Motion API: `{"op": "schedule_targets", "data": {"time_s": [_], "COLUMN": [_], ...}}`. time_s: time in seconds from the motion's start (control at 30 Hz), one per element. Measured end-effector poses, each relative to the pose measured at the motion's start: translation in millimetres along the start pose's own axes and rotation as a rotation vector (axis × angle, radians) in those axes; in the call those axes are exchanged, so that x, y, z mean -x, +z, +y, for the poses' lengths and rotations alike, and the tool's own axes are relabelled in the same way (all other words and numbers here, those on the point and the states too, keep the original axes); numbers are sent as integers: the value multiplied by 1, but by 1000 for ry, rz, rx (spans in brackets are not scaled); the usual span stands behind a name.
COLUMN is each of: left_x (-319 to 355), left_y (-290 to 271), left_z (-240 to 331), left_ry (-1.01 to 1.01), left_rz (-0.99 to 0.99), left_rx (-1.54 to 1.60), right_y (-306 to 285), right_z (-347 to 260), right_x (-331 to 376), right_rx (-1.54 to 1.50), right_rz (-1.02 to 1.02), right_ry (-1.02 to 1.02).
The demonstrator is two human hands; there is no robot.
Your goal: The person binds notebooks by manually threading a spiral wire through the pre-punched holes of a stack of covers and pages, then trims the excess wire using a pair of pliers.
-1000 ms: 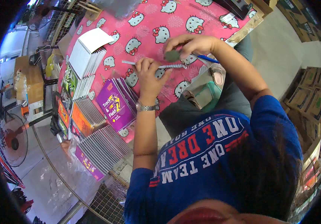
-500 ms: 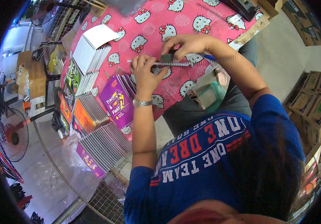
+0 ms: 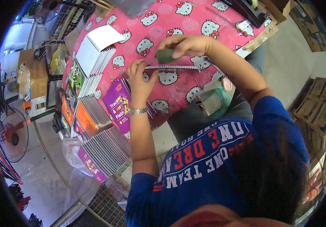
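A spiral-bound notebook [image 3: 176,67] is seen edge-on above the pink table, its row of binding loops showing as a thin white strip. My left hand [image 3: 141,80], with a metal watch at the wrist, grips its left end between thumb and fingers. My right hand [image 3: 187,44] pinches a small dark green flat piece [image 3: 166,56] just above the binding; its material I cannot make out. A gap shows between that piece and the strip. Left of my left hand lie purple spiral-bound books [image 3: 117,102].
The table [image 3: 163,19] has a pink cartoon-print cover. Along its left side stand stacks of white-paged books [image 3: 94,53], orange books [image 3: 91,115] and grey-spined books [image 3: 108,151]. A black device [image 3: 248,11] sits at the far right. A fan [image 3: 15,138] stands left; cartons [image 3: 318,102] are piled right.
My right hand has shifted slightly left and raised the green piece off the binding, turning its face more into view. My left hand has slid a little left and nearer on the notebook's end.
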State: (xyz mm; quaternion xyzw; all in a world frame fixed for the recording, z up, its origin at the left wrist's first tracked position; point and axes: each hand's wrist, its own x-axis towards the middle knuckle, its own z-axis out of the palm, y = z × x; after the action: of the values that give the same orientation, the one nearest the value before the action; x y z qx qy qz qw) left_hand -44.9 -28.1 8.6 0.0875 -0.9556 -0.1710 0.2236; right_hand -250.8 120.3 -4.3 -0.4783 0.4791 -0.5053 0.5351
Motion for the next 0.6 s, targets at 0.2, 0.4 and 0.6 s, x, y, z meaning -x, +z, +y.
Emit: {"op": "schedule_targets", "data": {"time_s": [0.2, 0.4, 0.6], "left_x": [-2, -4, -10], "left_y": [-2, -5, -8], "left_z": [-7, -11, -7], "left_ry": [-175, -181, -199], "left_rz": [-77, -108, -132], "left_rx": [202, 264, 296], "right_y": [5, -3, -1], "right_z": [6, 10, 10], "right_x": [-10, -25, -30], "right_rx": [-467, 68, -485], "right_rz": [-127, -16, -211], "right_ry": [-204, -68, -233]}}
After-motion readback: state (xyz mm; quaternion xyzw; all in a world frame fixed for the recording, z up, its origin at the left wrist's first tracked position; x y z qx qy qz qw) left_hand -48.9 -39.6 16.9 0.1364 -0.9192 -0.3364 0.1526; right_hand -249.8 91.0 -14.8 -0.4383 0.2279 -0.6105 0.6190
